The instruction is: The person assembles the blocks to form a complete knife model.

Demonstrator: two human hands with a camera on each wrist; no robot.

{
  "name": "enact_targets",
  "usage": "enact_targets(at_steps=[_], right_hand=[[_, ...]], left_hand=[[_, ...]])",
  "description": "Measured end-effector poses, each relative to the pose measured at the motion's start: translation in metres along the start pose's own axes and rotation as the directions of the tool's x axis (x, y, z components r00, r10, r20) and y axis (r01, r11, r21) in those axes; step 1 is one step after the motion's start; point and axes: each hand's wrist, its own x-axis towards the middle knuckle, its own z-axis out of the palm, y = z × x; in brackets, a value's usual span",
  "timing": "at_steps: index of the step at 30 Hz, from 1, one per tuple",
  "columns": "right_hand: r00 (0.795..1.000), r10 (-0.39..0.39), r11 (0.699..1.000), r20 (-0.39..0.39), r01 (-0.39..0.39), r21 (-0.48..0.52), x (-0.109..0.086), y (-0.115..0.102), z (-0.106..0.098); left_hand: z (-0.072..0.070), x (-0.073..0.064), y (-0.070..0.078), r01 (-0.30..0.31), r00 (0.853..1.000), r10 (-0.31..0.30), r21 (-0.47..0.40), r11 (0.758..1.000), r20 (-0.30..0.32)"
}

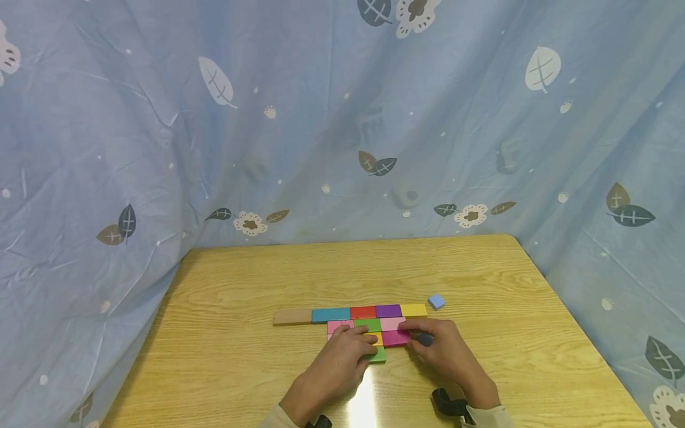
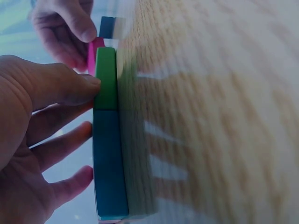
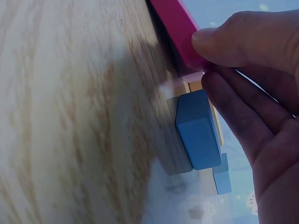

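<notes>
Flat coloured blocks lie edge to edge in rows on the table. My left hand (image 1: pixel 344 355) spreads over the lower left rows; its fingers rest on the blocks. In the left wrist view its thumb touches a green block (image 2: pixel 106 78) beside a blue block (image 2: pixel 110 163). At the right end, my right hand (image 1: pixel 443 348) touches the magenta block (image 1: pixel 396 338) with its thumb. Its index fingertip is at the light pink block (image 1: pixel 392 324). A loose blue block (image 3: pixel 200 130) lies beneath this hand, apart from the rows. Some lower blocks are hidden by the left hand.
The top row holds a tan block (image 1: pixel 292 317), a blue block (image 1: pixel 330 315), a red block (image 1: pixel 363 312), a purple block (image 1: pixel 388 311) and a yellow block (image 1: pixel 414 310). Right of it lies a small light blue block (image 1: pixel 436 301). A patterned curtain (image 1: pixel 299 119) surrounds the table (image 1: pixel 225 368).
</notes>
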Motion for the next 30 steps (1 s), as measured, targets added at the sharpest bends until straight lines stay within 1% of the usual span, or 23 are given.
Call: enact_targets(at_steps=[4,9,14,21,30], right_hand=[[1.0,-0.013,1.0,-0.008,0.013,0.006,0.0002,0.0007,0.0006],[1.0,-0.009,1.0,0.003,0.009,0.012,0.0003,-0.0007,0.0],[1.0,-0.009,1.0,0.011,0.009,0.002,0.0002,-0.0016,-0.0003],[1.0,-0.022,1.0,-0.001,0.022,-0.02,-0.0004,-0.0017,0.0007],[1.0,-0.003,1.0,0.0,0.003,-0.022,0.0008,-0.0026,0.0041]], left_hand=[[-0.0005,-0.0003,0.0004,0.008,1.0,-0.008,-0.002,1.0,0.008],[-0.0012,-0.0006,0.0011,0.014,1.0,-0.014,0.0,1.0,0.016],[-0.0019,-0.0011,0.0017,0.014,1.0,-0.014,-0.004,1.0,0.012],[-0.0012,-0.0015,0.0016,0.006,1.0,-0.006,-0.007,1.0,0.008],[-0.0009,-0.0016,0.0016,0.009,1.0,-0.009,-0.008,1.0,0.009]])
